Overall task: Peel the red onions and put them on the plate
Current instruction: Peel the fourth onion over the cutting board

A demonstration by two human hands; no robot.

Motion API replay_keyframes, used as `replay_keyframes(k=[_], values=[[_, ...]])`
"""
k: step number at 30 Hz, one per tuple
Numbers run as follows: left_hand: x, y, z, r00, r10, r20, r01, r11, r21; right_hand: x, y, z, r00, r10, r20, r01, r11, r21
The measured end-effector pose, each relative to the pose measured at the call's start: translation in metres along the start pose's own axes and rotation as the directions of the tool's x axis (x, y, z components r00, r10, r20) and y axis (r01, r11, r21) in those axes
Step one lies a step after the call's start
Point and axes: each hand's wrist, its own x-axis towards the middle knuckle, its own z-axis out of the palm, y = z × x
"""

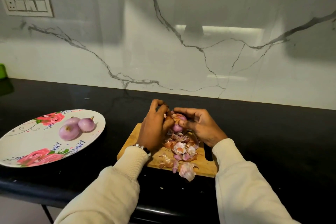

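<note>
I hold a red onion [177, 122] above the wooden cutting board [156, 160]. My right hand [199, 126] grips it from the right side, fingers curled over its top. My left hand [156, 125] pinches a flap of papery skin at the onion's upper left. A pile of torn onion skins [181, 151] lies on the board under my hands. On the left, a white plate with red roses [23, 143] carries three peeled onions [70, 132] clustered near its far side.
The black countertop [272, 142] runs to a white marble wall. A dark knife handle [208, 152] lies at the board's right edge. A green object [2, 71] sits at the far left. Small scraps dot the counter's front edge.
</note>
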Motion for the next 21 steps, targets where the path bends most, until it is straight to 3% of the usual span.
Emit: replay_keyframes(k=[5, 12, 16, 21], values=[[0.0048, -0.004, -0.0003, 0.978, -0.197, -0.062, 0.185, 0.969, -0.161, -0.0001, -0.0002, -0.003, 1.0, 0.008, -0.011, -0.008, 1.0, -0.014], [0.0052, -0.0076, 0.0019, 0.938, -0.323, -0.127, 0.302, 0.94, -0.16, 0.0008, 0.0002, -0.0066, 0.998, -0.024, -0.065, 0.023, 1.0, -0.015], [0.0036, -0.0043, -0.0011, 0.936, -0.335, -0.111, 0.337, 0.942, -0.006, 0.0014, 0.0009, -0.0075, 0.998, -0.024, -0.064, 0.024, 1.0, 0.01], [0.0019, -0.0038, -0.0026, 0.955, -0.261, -0.144, 0.262, 0.965, -0.016, 0.0017, 0.0016, -0.0078, 0.997, -0.018, -0.069, 0.018, 1.0, 0.003]])
